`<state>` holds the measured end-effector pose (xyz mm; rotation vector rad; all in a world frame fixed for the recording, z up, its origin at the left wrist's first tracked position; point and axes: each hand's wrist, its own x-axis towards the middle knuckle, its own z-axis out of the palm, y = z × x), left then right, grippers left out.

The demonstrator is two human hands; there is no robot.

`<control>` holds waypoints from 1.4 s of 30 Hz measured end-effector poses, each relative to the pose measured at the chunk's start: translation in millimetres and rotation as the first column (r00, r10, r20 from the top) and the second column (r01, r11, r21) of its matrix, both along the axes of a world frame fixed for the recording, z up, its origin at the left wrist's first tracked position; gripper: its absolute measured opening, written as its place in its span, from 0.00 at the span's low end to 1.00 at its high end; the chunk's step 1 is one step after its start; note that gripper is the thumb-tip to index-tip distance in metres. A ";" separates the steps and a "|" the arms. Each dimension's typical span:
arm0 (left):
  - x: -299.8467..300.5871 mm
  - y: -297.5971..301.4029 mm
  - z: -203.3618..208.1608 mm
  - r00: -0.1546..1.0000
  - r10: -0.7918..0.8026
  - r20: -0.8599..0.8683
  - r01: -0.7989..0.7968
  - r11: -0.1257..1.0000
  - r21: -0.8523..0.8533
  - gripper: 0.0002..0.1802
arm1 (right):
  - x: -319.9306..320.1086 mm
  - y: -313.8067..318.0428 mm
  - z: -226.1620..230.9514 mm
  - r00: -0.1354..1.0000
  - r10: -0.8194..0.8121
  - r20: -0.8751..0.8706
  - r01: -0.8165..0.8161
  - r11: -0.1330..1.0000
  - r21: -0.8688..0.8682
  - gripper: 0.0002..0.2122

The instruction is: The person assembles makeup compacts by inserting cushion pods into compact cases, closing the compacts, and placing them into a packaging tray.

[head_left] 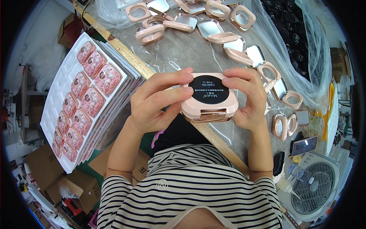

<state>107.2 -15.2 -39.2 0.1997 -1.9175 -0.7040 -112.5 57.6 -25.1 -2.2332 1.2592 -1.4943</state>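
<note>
I saw both hands, left [152, 105] and right [248, 101], fingers pinching a pink compact [209, 101]; label seating underway, pressing needed next.

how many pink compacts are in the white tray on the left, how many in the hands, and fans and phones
Decorated pink compacts in the white tray: 12
Pink compact held in left hand and right hand: 1
Fan: 1
Phone: 1
Total: 15
</note>
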 end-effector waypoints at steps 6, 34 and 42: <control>-0.3 1.5 -1.4 1.000 -0.011 0.013 0.010 0.997 0.076 0.21 | -0.5 0.0 -3.5 0.992 0.064 0.108 -0.075 0.992 0.103 0.19; 3.2 3.1 -4.2 1.000 -0.010 -0.006 0.010 0.998 -0.063 0.17 | 3.9 4.7 -5.3 0.993 0.017 0.121 -0.005 0.995 -0.102 0.16; 7.1 -1.3 -8.0 0.997 -0.072 -0.028 0.066 0.982 -0.175 0.06 | 10.3 0.6 -10.2 0.990 -0.037 0.136 0.052 0.993 -0.107 0.15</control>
